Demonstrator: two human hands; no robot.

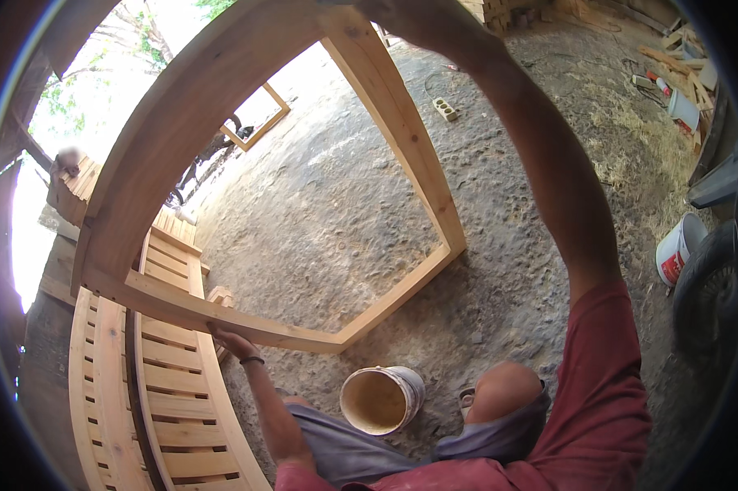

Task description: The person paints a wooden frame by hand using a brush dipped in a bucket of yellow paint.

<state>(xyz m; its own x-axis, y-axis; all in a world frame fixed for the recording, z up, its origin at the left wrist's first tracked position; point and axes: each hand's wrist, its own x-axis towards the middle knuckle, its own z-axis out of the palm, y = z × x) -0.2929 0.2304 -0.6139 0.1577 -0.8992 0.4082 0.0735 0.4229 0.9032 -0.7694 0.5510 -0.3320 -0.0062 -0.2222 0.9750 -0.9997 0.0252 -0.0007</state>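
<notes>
A large frame of pale wood [412, 147] stands tilted up in front of me, with its lower corner close to the ground. My left hand [236, 344] is closed around its lower rail, near the left side; a dark band circles the wrist. At the top edge of the view, my right hand [398, 18] reaches the frame's upper corner. Its fingers run out of the picture there, beside a small bluish patch that I cannot make out. Between my knees sits a white bucket [410, 385] with a tan, dirty inside.
Slatted wooden panels [181, 380] lie stacked at left. Farther off are a smaller wooden frame [264, 123] and a socket strip [445, 109] on the rough ground. To the right stand a white bucket [678, 245], a black wheel [708, 282] and wood scraps [700, 90]. Another person [68, 164] is at far left.
</notes>
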